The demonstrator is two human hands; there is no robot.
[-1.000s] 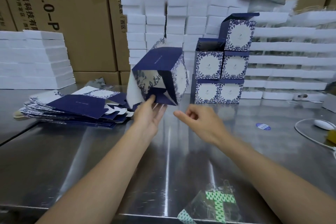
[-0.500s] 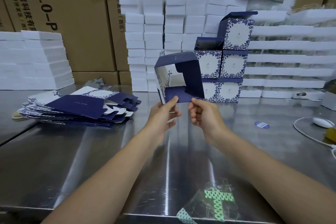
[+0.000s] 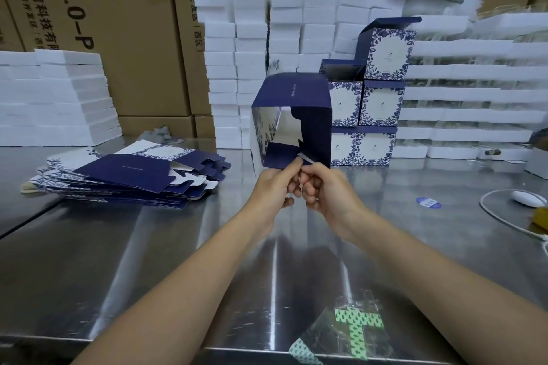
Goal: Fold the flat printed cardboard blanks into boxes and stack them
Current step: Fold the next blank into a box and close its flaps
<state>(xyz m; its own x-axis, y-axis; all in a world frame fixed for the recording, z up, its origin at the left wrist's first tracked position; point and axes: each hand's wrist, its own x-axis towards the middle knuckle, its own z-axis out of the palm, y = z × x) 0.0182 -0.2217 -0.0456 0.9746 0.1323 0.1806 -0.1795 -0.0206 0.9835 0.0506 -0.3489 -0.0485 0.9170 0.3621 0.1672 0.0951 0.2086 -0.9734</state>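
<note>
Cardboard blank point(image 3: 292, 104), navy with a white floral print, is held off the steel surface point(image 3: 178, 261) directly above the two grips. It is already opened into a square tube with one open end toward the person. The left grip point(image 3: 274, 187) pinches a navy bottom flap point(image 3: 278, 157) at the tube's near lower edge between thumb and fingers. The right grip point(image 3: 329, 192), touching the left one, has its fingers curled at the neighbouring white-backed flap point(image 3: 307, 158). The step in hand looks like tucking the bottom flaps together. The base is not yet closed, and the lid end would still be left.

Five finished boxes point(image 3: 375, 104) stand stacked beyond and to the right of the right grip: two, two and one on top. A thick pile of flat blanks point(image 3: 130, 175) lies well to the left of the left grip, so most of the job appears to remain.

The held tube is hollow: its white inside shows and nothing is in it. Two of the stacked boxes have their lids raised, but their insides are hidden from this angle. Behind them rise stacks of white foam blocks point(image 3: 237, 68) and brown shipping cartons point(image 3: 118, 38), whose contents cannot be seen. A clear plastic bag point(image 3: 355, 326) with green print lies flat, nearer the person than either grip.
</note>
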